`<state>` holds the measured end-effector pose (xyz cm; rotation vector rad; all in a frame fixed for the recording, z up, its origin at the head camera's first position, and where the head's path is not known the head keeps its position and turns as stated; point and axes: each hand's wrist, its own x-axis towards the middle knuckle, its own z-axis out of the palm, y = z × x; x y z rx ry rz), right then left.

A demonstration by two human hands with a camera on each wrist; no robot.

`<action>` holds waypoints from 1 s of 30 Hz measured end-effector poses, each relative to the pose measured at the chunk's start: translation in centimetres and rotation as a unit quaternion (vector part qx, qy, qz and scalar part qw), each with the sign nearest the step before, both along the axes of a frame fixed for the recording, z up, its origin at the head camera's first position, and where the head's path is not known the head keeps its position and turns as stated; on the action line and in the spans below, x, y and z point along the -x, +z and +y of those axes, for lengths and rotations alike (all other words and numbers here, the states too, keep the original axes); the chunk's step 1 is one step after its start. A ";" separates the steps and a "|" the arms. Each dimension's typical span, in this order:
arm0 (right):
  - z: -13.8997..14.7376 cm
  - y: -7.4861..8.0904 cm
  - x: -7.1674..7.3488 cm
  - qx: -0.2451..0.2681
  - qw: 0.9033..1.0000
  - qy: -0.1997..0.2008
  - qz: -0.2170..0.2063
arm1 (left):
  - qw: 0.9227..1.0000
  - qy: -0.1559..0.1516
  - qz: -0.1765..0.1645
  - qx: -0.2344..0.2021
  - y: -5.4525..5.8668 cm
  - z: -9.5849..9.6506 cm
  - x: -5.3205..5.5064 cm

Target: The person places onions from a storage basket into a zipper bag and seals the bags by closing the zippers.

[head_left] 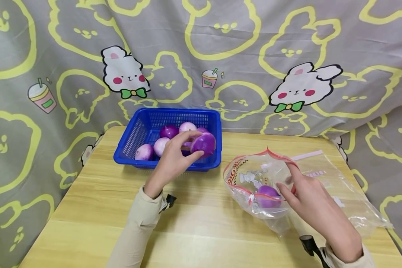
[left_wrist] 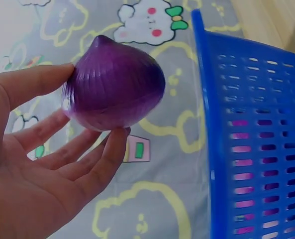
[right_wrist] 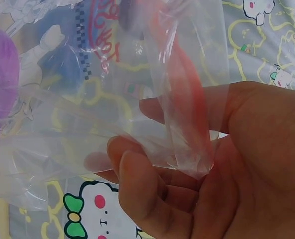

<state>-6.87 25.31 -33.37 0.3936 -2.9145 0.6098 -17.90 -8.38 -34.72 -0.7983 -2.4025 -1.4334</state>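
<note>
Left hand (head_left: 174, 156) pinches purple onion (head_left: 205, 144); right hand (head_left: 313, 199) grips clear zip bag (head_left: 243, 201).
Best keep its red rim (head_left: 267, 151) wide, left of that hand; lower onion gently.

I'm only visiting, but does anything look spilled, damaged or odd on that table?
Nothing stands out. The onions in the basket look whole where they show, another is in the left grip, and one sits inside the open bag. The flat bag is wrinkled, but that seems ordinary for thin plastic.
</note>
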 end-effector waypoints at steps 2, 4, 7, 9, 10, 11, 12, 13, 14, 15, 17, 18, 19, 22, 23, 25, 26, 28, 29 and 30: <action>0.0 0.1 0.0 -0.002 1.000 0.000 0.000 | 1.000 -0.006 0.004 0.002 0.3 0.1 -0.4; 0.0 0.1 0.0 -0.003 1.000 0.000 -0.002 | 1.000 -0.010 0.010 0.006 0.6 0.1 -0.8; 0.0 0.2 0.0 0.000 1.000 0.000 -0.004 | 1.000 -0.014 0.018 0.011 0.9 0.3 -1.3; 0.0 0.2 0.0 0.001 1.000 0.001 -0.005 | 1.000 -0.015 0.020 0.015 1.1 0.4 -1.5; 0.0 0.2 0.0 0.001 1.000 0.000 -0.005 | 1.000 -0.016 0.021 0.017 1.2 0.4 -1.7; 0.0 0.2 0.0 0.001 1.000 0.000 -0.004 | 0.999 -0.018 0.022 0.018 1.3 0.5 -1.8; 0.0 0.2 -0.1 0.001 1.000 0.000 -0.004 | 0.999 -0.020 0.024 0.020 1.4 0.5 -2.0; 0.0 0.1 -0.1 0.001 1.000 0.000 -0.004 | 0.999 -0.022 0.026 0.021 1.5 0.6 -2.1; 0.0 0.1 -0.1 0.001 1.000 -0.001 -0.002 | 0.999 -0.024 0.029 0.022 1.6 0.6 -2.2; 0.0 0.1 -0.1 0.001 1.000 -0.001 -0.001 | 0.999 -0.027 0.033 0.023 1.7 0.7 -2.4; 0.0 0.1 -0.1 0.001 1.000 0.000 0.000 | 0.998 -0.030 0.041 0.025 1.9 0.7 -2.7; 0.0 0.1 -0.1 0.001 1.000 -0.001 0.000 | 0.998 -0.031 0.045 0.026 2.1 0.8 -2.8; 0.0 0.1 -0.1 0.001 1.000 0.000 0.001 | 0.998 -0.034 0.049 0.026 2.2 0.8 -2.9; 0.0 0.1 -0.1 0.000 1.000 0.000 -0.002 | 0.997 -0.039 0.060 0.027 2.5 0.9 -3.4; 0.0 0.1 -0.1 0.000 1.000 -0.001 -0.004 | 0.997 -0.040 0.063 0.029 2.6 1.0 -3.6; -0.1 0.1 -0.1 -0.001 1.000 -0.002 -0.007 | 0.996 -0.041 0.069 0.031 2.8 1.1 -3.9; -0.1 0.1 -0.1 -0.001 1.000 -0.002 -0.009 | 0.996 -0.041 0.071 0.034 2.9 1.1 -4.0; -0.1 0.1 -0.1 -0.001 1.000 -0.003 -0.011 | 0.996 -0.043 0.074 0.038 3.1 1.2 -4.4; -0.1 0.1 -0.1 0.000 1.000 -0.003 -0.011 | 0.995 -0.044 0.075 0.040 3.1 1.3 -4.5; -0.1 0.1 -0.1 0.000 1.000 -0.003 -0.012 | 0.995 -0.046 0.076 0.042 3.2 1.3 -4.7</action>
